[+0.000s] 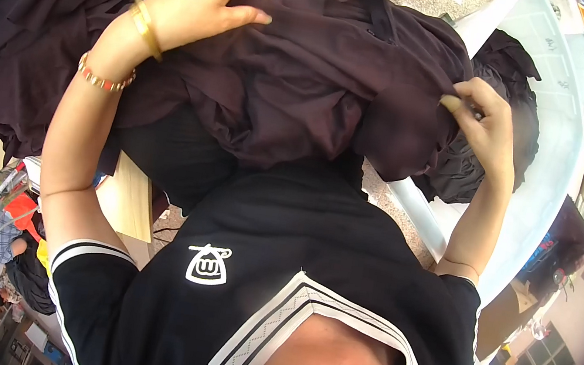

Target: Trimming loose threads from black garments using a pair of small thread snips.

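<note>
I see my left hand at about eleven o'clock, fingers curled over the top of a dark brown garment and pressing into its folds. My right hand sits near two o'clock, fingers narrowed to a pinch on the garment's edge. The garment hangs bunched between both hands, above my black shirt. Two gold bangles ring my left wrist. More dark fabric is heaped at nine o'clock, over a wooden board.
</note>
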`<state>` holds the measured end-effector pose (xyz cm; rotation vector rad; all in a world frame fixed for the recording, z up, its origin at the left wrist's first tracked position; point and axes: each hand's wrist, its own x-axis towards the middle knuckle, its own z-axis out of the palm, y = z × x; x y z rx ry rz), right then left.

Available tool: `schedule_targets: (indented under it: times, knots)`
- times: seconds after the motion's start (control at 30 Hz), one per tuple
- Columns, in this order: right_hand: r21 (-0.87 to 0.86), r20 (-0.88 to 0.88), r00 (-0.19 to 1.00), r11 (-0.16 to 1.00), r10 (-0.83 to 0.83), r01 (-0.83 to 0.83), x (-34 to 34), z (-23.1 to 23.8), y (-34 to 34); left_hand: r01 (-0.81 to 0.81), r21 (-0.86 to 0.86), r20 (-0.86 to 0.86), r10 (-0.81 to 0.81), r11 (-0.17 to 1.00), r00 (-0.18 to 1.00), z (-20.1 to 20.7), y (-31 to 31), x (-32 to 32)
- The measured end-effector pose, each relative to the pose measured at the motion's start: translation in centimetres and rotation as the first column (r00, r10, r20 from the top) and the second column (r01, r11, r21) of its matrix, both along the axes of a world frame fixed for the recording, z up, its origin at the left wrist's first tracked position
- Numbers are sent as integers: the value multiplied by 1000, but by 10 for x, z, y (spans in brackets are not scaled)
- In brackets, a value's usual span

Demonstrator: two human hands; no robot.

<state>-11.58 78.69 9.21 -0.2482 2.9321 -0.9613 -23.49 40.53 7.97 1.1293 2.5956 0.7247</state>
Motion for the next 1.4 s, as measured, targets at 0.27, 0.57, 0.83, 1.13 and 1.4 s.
schedule_targets:
  times: [0.27,0.57,0.83,1.13,1.4]
  knots:
    - [-634,-273,910,770,-311,73,-46,54,-60,-119,438,-110,184,891,977,88,-29,61]
    - [-925,-54,939,337,340,-175,-81,85,-195,441,672,-39,-566,595,823,147,-6,120]
    - [-566,62,661,571,748,-594,-130,-2,-206,-204,595,613,-274,777,741,66,72,83]
    - [-571,184,981,805,-68,163,-101,44,-103,-189,463,-85,255,866,963,27,67,-18]
    - [-30,-461,833,933,306,-360,-56,6,-140,-545,632,723,-165,551,671,5,68,-38]
